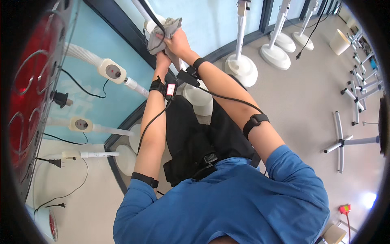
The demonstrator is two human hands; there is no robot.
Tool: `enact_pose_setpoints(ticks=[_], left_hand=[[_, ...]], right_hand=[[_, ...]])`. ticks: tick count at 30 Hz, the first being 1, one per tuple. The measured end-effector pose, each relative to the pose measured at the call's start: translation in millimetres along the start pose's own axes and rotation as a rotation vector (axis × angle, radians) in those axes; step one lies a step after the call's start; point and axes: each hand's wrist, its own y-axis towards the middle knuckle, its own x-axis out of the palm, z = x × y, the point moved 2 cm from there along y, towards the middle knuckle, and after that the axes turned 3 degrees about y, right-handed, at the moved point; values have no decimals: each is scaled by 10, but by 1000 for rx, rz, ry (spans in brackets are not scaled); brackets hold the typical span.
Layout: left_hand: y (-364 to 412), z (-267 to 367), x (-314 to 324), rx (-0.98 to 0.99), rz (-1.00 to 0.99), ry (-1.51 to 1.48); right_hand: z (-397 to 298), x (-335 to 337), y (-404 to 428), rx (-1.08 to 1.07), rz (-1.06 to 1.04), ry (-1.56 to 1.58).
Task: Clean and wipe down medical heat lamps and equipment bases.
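Observation:
In front of me stands a lamp on a floor stand, its white flexible neck (140,7) running out of the top of the view. A crumpled grey cloth (166,29) covers much of the pale housing (151,25) below that neck. My right hand (178,42) grips the cloth from the right side, its fingers partly hidden in the folds. Lower down, my left hand (163,62) is closed around the stand's pole or the cloth's hanging end; which one is hidden. A black cable (157,21) loops over the cloth. The stand's white round base (198,99) sits between my legs.
Similar lamp stands with pale control boxes (112,70) and a red lamp head (35,88) crowd the left. More white bases (241,70) line the glass partition (207,27). A plug (298,56) hangs at upper right; a bin (339,42) and chair legs (341,141) stand right.

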Motion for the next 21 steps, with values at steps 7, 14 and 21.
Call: enact_pose_setpoints(ticks=[7,14,21], left_hand=[[100,-293,-121,-3,-4,17],[148,-378,-73,201,39,25],[73,-270,-130,128,38,152]], right_hand=[[36,-84,10,161,-47,93],[17,65,-140,71,60,85],[109,-33,-105,143,-130,25]])
